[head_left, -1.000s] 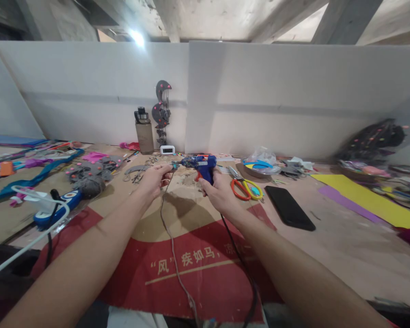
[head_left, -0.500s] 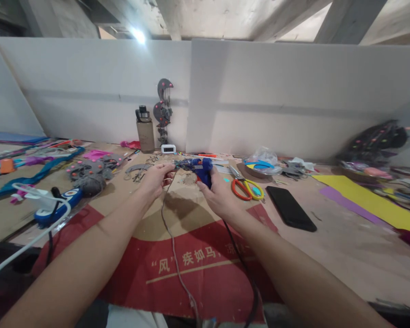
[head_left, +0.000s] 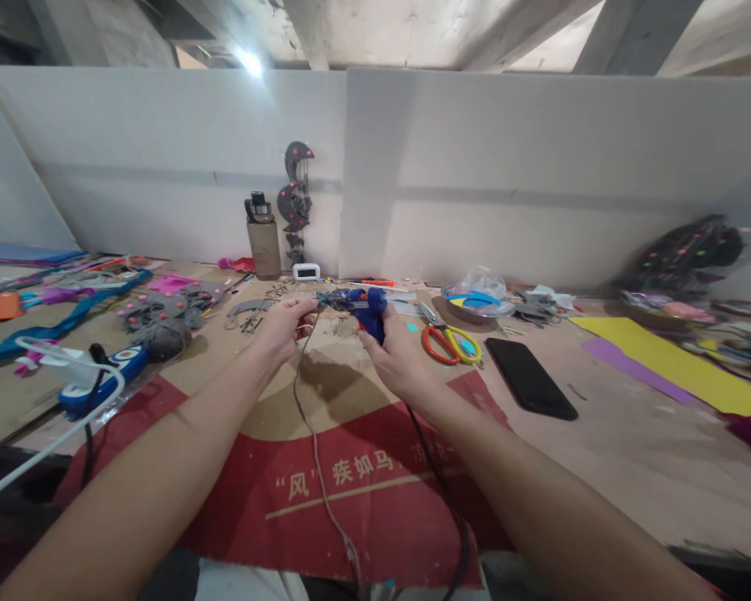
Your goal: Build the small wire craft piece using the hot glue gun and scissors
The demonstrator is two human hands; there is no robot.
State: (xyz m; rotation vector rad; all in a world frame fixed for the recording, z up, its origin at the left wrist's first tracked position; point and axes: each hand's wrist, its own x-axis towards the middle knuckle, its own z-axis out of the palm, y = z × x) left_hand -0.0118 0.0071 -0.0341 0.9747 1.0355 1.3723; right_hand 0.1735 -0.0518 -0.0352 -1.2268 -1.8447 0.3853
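Note:
My right hand [head_left: 394, 346] is wrapped round a blue hot glue gun [head_left: 370, 310], whose nozzle points left. My left hand [head_left: 288, 324] is closed in a pinch just off the nozzle tip, at the top of a thin grey cord [head_left: 313, 434]. The cord hangs from those fingers and runs down over the red and brown cardboard [head_left: 238, 509]. Whatever small piece sits between fingertips and nozzle is too small to make out. A dark power cable [head_left: 435, 467] trails down below my right hand.
Scissors [head_left: 451, 344] with red and yellow handles and a black phone [head_left: 531, 377] lie to the right. Farther back stand a bottle [head_left: 264, 246] and a small white clock [head_left: 306, 272]. A blue power strip [head_left: 103, 382] and grey yarn ball [head_left: 166, 340] are left.
The view has shifted very slightly. Both hands keep nearly the same pose, with the glue gun nozzle still by my left fingertips.

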